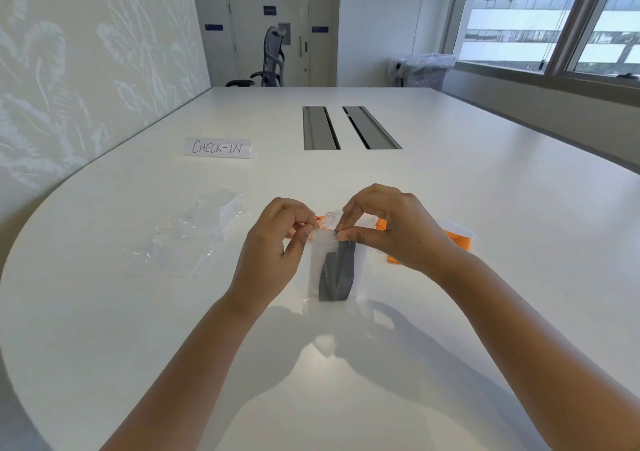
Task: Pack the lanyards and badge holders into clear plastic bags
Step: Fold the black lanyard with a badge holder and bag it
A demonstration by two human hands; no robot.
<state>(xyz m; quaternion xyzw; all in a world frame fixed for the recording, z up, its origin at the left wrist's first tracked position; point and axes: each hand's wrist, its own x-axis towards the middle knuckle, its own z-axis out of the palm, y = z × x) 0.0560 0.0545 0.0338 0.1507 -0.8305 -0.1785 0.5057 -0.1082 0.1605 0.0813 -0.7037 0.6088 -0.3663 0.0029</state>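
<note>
Both hands pinch the top edge of a clear bag with a dark lanyard inside (left hand at its left corner, right hand mid-edge), upright above the white table, orange lanyards behind.

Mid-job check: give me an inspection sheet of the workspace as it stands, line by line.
Surface: white table, two grey slots in it.
Job's things: clear bag with a dark lanyard inside, held upright; orange items behind the right hand; spare bags at left.
Clutter: CHECK-IN sign.
Grippers: left hand and right hand both pinch the bag's top edge.
Cables: nothing seen.
Surroundings: chair, door, windows at right, lined bin.
</note>
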